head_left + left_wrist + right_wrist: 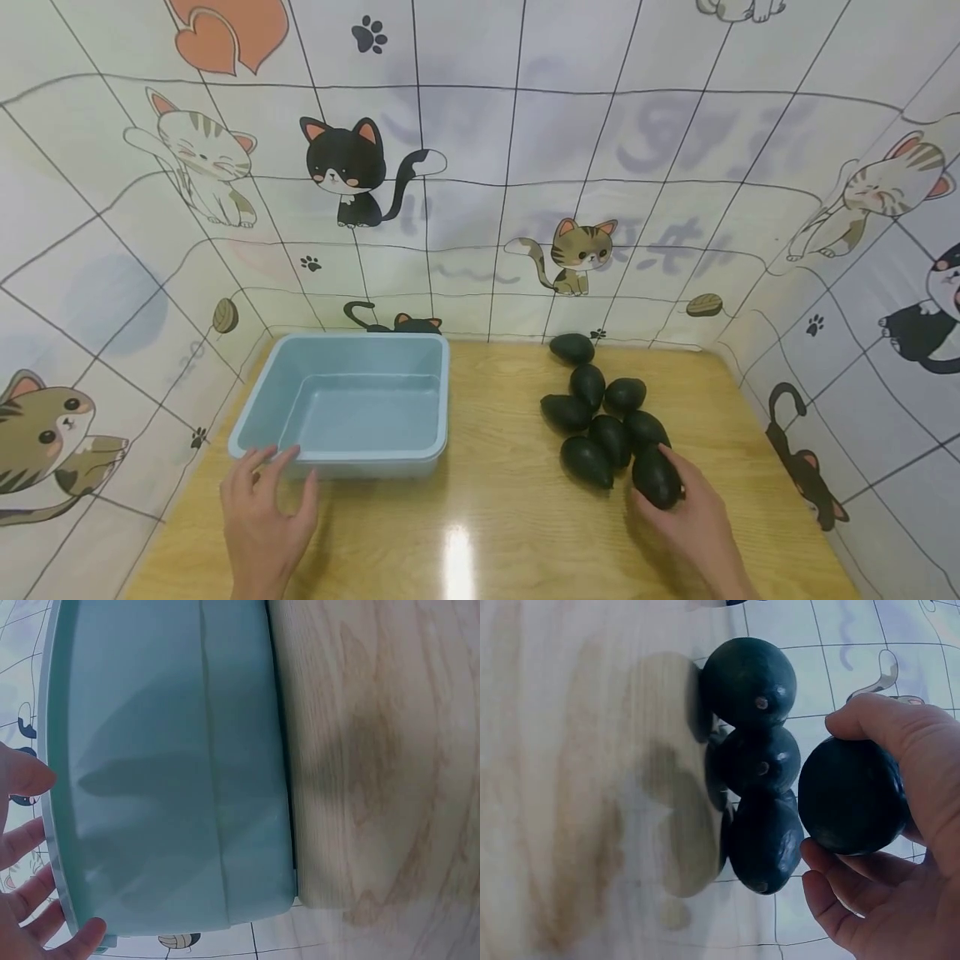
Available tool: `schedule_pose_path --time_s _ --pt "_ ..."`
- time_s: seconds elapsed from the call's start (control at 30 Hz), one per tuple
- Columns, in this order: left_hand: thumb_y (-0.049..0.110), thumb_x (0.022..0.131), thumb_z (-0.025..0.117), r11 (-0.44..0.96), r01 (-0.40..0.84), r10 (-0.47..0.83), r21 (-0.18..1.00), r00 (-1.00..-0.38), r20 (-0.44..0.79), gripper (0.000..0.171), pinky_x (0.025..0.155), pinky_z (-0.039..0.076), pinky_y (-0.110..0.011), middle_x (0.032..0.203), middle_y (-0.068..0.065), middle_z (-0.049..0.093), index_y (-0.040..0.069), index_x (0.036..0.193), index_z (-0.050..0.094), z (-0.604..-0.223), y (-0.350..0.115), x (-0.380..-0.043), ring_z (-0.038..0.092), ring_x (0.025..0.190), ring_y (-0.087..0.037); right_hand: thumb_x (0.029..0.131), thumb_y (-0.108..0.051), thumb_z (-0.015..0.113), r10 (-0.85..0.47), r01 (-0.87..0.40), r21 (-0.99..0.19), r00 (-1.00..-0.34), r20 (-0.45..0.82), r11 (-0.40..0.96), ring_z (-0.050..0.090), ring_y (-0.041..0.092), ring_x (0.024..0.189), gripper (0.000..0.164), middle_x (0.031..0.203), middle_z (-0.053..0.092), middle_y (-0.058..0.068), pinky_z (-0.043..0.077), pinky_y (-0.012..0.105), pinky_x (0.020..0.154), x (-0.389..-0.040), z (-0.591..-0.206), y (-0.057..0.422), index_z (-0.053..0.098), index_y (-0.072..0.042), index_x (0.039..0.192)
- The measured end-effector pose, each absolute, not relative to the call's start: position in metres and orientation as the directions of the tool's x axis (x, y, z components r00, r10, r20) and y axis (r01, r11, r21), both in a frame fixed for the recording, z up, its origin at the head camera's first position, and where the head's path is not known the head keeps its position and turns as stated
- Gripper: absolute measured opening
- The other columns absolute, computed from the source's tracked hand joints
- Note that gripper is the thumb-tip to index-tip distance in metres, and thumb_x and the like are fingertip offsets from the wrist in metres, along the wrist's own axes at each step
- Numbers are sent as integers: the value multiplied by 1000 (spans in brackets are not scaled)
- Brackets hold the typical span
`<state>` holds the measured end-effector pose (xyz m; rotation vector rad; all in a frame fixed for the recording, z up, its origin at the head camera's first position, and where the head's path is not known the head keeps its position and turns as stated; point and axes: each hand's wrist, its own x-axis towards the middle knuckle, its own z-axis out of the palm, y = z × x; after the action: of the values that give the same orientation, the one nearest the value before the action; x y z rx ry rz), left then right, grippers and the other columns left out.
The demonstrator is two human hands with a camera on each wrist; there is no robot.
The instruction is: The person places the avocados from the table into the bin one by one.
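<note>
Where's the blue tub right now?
In the head view, the blue tub sits on the left side of the table, with the left hand at its near edge.

Fingers grip fruit; others near.

The person's left hand and right hand are bare (wrists too), with slim, round-tipped fingers.
</note>
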<state>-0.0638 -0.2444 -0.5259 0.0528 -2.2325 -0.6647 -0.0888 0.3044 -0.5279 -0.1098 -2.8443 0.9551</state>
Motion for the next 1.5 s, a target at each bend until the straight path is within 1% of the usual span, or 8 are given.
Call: schedule_pose_path --time_s 0.2,0.3,0.43,0.53,0.7,0.93,1.07,1.5 --pt "28 87 69 865 182 -242 468 -666 706 40 91 38 -47 122 -32 64 -3 112 74 -525 -245 -64 52 124 -57 81 -31 92 95 -29 -577 -978 184 816 64 50 124 83 145 60 31 57 56 89 -94 -521 302 55 -2 150" --pt "28 86 71 862 197 -245 467 -644 725 39 93 39 -50 120 -32 65 -3 110 74 -524 -244 -65 53 121 -57 81 -30 91 88 -33 -579 -980 180 815 63 50 125 84 146 59 31 56 59 92 -98 -515 300 54 -2 151" --pt "33 90 71 861 199 -244 468 -646 724 42 97 38 -60 119 -33 65 -4 110 74 -523 -244 -67 54 120 -58 83 -32 90 79 -38 -587 -982 173 809 61 50 128 85 149 57 32 56 63 95 -102 -509 297 51 -2 153" --pt "34 92 71 857 187 -251 481 -662 706 42 98 37 -63 119 -33 65 -3 109 75 -522 -243 -68 54 119 -57 83 -32 90 73 -53 -581 -979 192 812 62 48 126 85 149 57 30 57 61 92 -105 -506 295 51 -2 153" --pt "33 92 73 843 177 -269 508 -678 684 40 99 36 -61 118 -33 65 -3 108 75 -521 -243 -68 53 119 -56 83 -33 91 60 -87 -570 -971 233 817 65 45 121 85 146 61 27 57 57 88 -108 -501 289 53 -4 152" --pt "27 89 76 838 188 -272 513 -669 691 35 97 36 -61 117 -33 64 -3 107 76 -520 -243 -68 53 117 -57 83 -29 91 35 -142 -608 -962 271 781 61 48 130 83 150 59 25 53 66 98 -113 -498 282 53 -6 152" --pt "21 85 80 837 201 -273 509 -653 706 31 95 36 -59 115 -31 65 -2 105 77 -519 -242 -68 53 115 -55 81 -27 92 27 -161 -617 -959 284 770 59 47 133 82 151 59 23 51 65 101 -115 -498 278 54 -6 151" --pt "17 82 82 838 205 -277 506 -639 718 26 96 36 -56 114 -29 67 -1 102 78 -516 -242 -70 55 113 -54 83 -27 90 -6 -205 -614 -951 310 762 63 46 128 82 151 58 23 55 67 94 -124 -491 267 52 -10 154"
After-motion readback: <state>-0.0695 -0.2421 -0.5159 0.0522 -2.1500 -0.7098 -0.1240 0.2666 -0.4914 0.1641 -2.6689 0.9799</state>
